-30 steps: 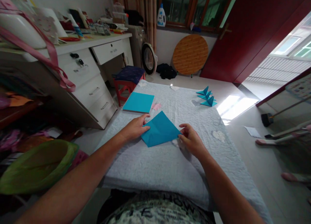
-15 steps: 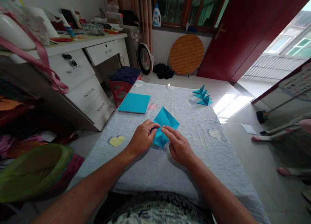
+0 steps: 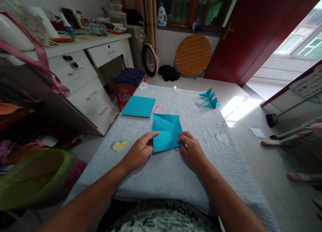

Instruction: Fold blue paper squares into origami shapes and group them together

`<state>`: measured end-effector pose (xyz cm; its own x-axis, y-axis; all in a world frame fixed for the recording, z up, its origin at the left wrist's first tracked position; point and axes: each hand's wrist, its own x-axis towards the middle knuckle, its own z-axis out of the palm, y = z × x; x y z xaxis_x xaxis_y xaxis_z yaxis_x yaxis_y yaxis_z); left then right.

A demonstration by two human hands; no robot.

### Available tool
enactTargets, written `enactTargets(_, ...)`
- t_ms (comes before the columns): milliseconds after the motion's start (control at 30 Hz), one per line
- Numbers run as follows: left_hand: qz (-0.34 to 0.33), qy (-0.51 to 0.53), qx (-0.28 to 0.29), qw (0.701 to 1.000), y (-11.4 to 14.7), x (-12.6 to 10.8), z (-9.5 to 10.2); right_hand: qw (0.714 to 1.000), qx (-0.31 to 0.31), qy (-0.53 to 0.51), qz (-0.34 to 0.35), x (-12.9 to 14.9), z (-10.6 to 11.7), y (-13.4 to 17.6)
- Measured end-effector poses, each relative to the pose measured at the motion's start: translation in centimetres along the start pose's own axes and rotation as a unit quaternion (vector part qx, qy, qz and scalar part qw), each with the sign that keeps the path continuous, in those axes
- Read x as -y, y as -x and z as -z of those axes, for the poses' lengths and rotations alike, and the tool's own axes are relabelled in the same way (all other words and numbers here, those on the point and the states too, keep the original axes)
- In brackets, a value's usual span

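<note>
A creased square sheet of blue origami paper [image 3: 166, 133] lies opened out just in front of me on the cloth-covered table [image 3: 161, 178]. My left hand [image 3: 142, 148] pinches its left edge, with the index finger lying on top. At the right edge, my right hand [image 3: 191, 146] grips the sheet between thumb and bent fingers. Fold lines run across the paper and its edges lift slightly. A stack of blue paper [image 3: 139, 106] sits beyond my left hand. Several pointed folded blue paper pieces [image 3: 210, 99] stand in a row at the table's far right.
Left of the table is a white desk [image 3: 85, 87] with drawers, and a red stool [image 3: 125, 87] by the far left corner. A green-lined bin [image 3: 37, 178] stands at lower left. At the back are an open washing machine [image 3: 148, 60] and a round wooden board [image 3: 193, 55].
The blue sheet has turned from a diamond to a square-on position and lies flatter. My hands have moved apart from its middle to its left and right edges.
</note>
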<state>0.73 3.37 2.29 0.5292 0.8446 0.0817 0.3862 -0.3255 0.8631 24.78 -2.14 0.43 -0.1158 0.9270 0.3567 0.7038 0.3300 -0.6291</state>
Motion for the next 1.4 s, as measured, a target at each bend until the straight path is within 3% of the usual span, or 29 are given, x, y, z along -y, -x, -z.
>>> enactTargets(100,-0.067,-0.133,0.037,0.988,0.4,1.0,0.0,0.999,0.035,-0.010,-0.016,-0.4,0.2,-0.1)
enactTargets(267,-0.187,-0.369,-0.077,0.907,0.5,1.3,0.0,0.999,0.041,-0.007,-0.019,-0.7,0.2,-0.1)
enactTargets(333,-0.253,-0.408,-0.088,0.873,0.2,1.1,-0.1,0.999,0.045,0.019,-0.019,-0.9,0.2,0.0)
enactTargets(400,-0.312,-0.418,-0.063,0.851,-0.1,1.0,-0.2,0.997,0.042,0.060,-0.022,-0.9,0.1,0.2)
enactTargets(533,-0.354,-0.407,0.001,0.842,-0.8,0.6,-0.4,0.987,0.027,0.154,-0.028,-0.3,0.0,0.8)
enactTargets(700,-0.296,-0.327,0.031,0.897,-0.6,-0.3,-0.7,0.978,0.030,0.207,0.012,0.6,0.2,1.6)
enactTargets(900,-0.137,-0.164,0.055,0.975,0.3,-0.6,-1.1,0.986,0.037,0.166,-0.001,0.6,0.5,2.2)
enactTargets(1167,0.014,-0.125,0.019,0.992,0.1,-1.2,-1.0,0.994,0.011,0.073,-0.076,-0.7,0.1,1.8)
enactTargets(1400,0.044,-0.116,-0.002,0.992,-0.1,-1.3,-1.4,0.995,0.011,0.071,-0.077,0.3,-0.1,1.7)
